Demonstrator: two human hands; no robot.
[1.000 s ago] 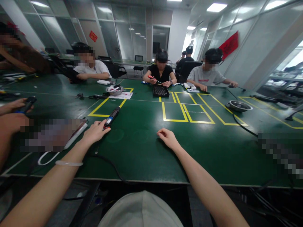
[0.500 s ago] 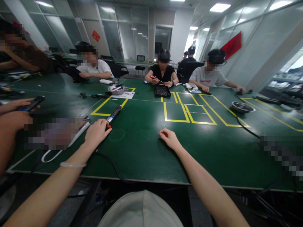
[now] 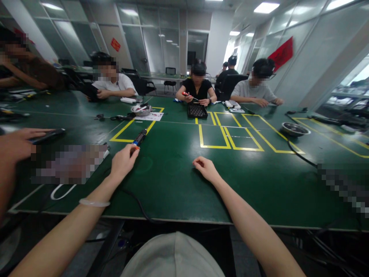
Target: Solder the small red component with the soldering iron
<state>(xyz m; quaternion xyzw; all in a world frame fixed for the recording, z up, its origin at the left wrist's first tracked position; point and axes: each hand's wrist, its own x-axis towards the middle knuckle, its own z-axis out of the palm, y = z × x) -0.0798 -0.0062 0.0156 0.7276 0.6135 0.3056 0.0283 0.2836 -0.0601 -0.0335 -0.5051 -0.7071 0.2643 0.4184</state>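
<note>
My left hand [image 3: 123, 161] is closed around the near end of a black corded electric screwdriver [image 3: 139, 137] that points away across the green table [image 3: 178, 177]. Its cable [image 3: 138, 204] trails back over the near table edge. A pale bangle sits on that wrist. My right hand [image 3: 205, 167] rests on the bare tabletop to the right, its fingers loosely curled with nothing in them.
Yellow taped rectangles [image 3: 227, 136] mark the table ahead. A black tray [image 3: 196, 110] lies before a person opposite, a metal bowl [image 3: 294, 129] at right, another bowl [image 3: 140, 110] on paper at left. Another person's hand [image 3: 20, 142] holds a dark tool at far left. Several people sit around.
My left hand has slid forward and a little right with the screwdriver. My right hand has stayed put. The neighbour's hand at left has shifted with its tool.
</note>
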